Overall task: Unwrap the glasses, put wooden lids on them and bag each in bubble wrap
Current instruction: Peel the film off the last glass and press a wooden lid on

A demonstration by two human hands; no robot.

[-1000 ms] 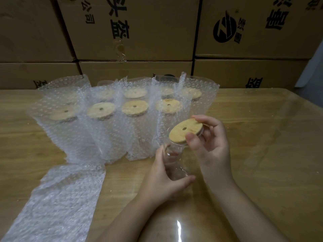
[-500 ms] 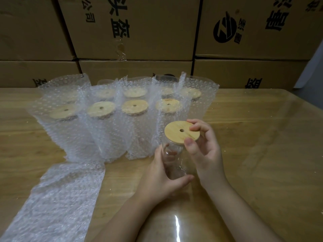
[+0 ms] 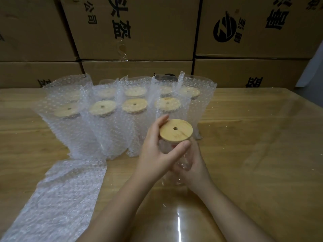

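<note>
A flat bubble-wrap sheet (image 3: 57, 198) lies at left, ready for bagging, in front of the bagged glasses (image 3: 104, 110). The left hand (image 3: 157, 154) grips the glass (image 3: 167, 146) just under its seated wooden lid (image 3: 176, 131) to steady it, while the right hand (image 3: 197, 165), partly hidden, seems to clasp its lower half.

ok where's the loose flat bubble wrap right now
In the head view the flat bubble wrap lies on the table at lower left, its far end at the foot of the bagged glasses, left of the left hand.
</note>
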